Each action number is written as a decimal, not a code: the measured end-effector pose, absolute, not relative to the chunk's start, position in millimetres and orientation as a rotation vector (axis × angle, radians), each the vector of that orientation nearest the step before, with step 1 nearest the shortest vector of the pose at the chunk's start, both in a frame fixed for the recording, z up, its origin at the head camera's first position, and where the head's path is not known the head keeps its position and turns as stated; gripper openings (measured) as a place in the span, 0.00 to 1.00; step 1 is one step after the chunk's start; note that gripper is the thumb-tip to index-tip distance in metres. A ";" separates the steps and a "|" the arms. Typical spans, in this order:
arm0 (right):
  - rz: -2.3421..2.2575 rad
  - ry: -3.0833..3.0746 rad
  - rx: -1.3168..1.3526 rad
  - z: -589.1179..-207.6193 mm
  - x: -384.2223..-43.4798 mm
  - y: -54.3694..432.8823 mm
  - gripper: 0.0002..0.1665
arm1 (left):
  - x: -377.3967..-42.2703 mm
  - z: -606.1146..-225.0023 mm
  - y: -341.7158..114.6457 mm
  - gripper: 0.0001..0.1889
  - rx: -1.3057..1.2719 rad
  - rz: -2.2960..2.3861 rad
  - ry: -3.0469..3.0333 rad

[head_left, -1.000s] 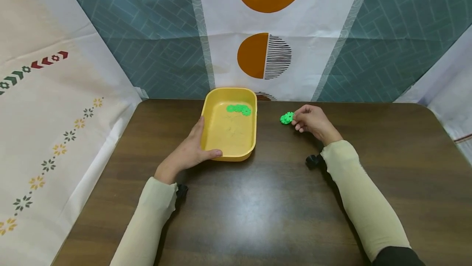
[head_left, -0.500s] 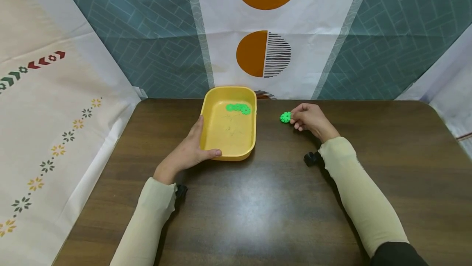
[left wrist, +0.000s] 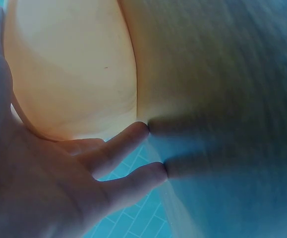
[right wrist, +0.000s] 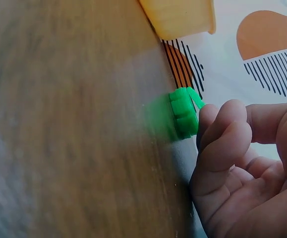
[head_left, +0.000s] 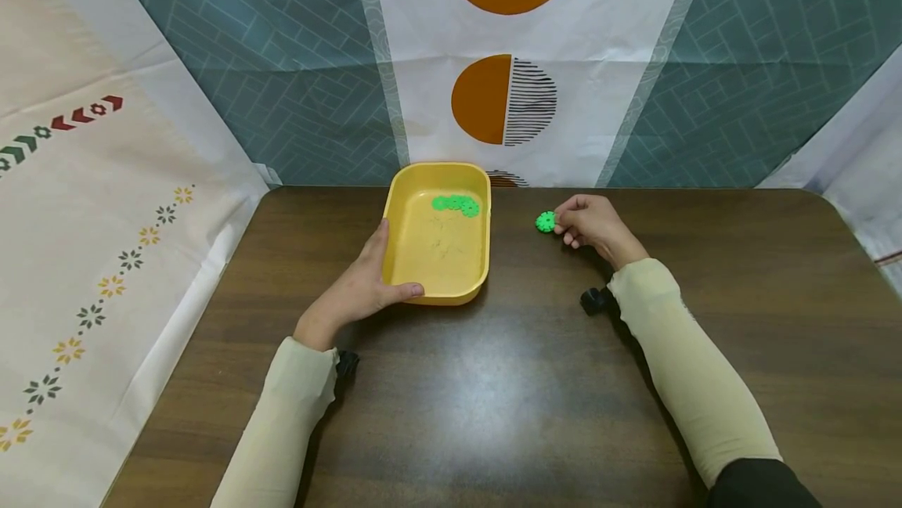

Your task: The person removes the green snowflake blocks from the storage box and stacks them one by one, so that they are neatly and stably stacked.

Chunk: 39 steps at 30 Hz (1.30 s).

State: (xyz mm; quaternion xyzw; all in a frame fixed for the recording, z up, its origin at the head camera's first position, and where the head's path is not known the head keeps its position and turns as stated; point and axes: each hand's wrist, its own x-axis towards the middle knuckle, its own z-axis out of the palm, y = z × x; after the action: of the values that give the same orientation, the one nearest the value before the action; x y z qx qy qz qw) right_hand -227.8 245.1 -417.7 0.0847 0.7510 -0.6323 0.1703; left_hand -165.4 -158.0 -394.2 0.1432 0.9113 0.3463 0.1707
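Note:
In the head view my left hand (head_left: 350, 283) holds a yellow tray (head_left: 431, 257) at its near left corner. The thumb lies over the near rim and the fingers run along the left side. Some of its fingertips touch the table in the left wrist view. Several green notched discs (head_left: 456, 204) lie overlapped in the tray's far right part. To the tray's right, my right hand (head_left: 597, 228) pinches a thin green disc at a small green stack of discs (right wrist: 183, 114) on the table. My fingers hide part of that disc.
The brown table (head_left: 479, 383) ends at the back against a patterned cloth (head_left: 317, 85). A white cloth (head_left: 106, 257) hangs along the left side. Black camera mounts (head_left: 595, 301) sit beneath both wrists.
A second green disc showed separately beside the stack one second ago; now it looks lined up with it. My right hand has barely shifted. The left hand and tray stay put.

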 end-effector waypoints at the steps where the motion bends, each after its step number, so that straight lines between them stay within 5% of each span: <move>1: -1.794 2.135 0.239 -417.5 -227.9 244.9 0.14 | -165.3 -394.1 -158.0 0.69 0.407 0.982 2.589; 39: -1.734 2.195 0.197 -423.6 -237.1 246.7 0.12 | -167.8 -396.0 -156.0 0.68 0.401 0.985 2.585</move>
State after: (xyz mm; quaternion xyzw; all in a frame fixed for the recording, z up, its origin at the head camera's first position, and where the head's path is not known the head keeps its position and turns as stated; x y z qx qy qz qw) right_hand -237.1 246.7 -423.6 0.0693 0.7718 -0.6094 0.1678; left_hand -167.8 -156.0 -396.0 0.1412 0.9110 0.3471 0.1723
